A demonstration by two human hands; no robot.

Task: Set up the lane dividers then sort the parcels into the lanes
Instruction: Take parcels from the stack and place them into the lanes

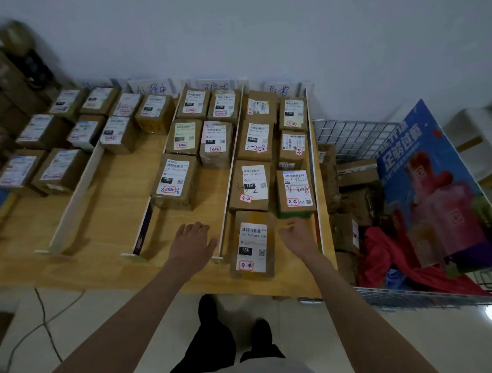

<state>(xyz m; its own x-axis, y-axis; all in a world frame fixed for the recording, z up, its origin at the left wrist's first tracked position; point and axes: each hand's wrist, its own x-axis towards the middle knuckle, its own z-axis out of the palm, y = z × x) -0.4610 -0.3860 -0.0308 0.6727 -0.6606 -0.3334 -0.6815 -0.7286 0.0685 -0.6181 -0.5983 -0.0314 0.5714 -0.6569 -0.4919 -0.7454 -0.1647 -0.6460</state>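
Several white lane dividers (229,175) stand upright on the wooden table (107,192), splitting it into lanes. Brown cardboard parcels with white labels fill the lanes. The nearest parcel (251,245) lies at the front of the right lane, close to the table edge. My left hand (193,243) hovers with relaxed fingers over the middle lane, just left of that parcel and apart from it. My right hand (296,235) hangs loosely curled just right of the parcel and holds nothing. Another parcel (174,182) sits alone further back in the middle lane.
A wire mesh cart (355,136) at the right holds more parcels, a red cloth (383,253) and a blue poster board (430,184). Handwritten paper signs (150,89) stand against the back wall. Stacked boxes crowd the far left. Tiled floor lies below.
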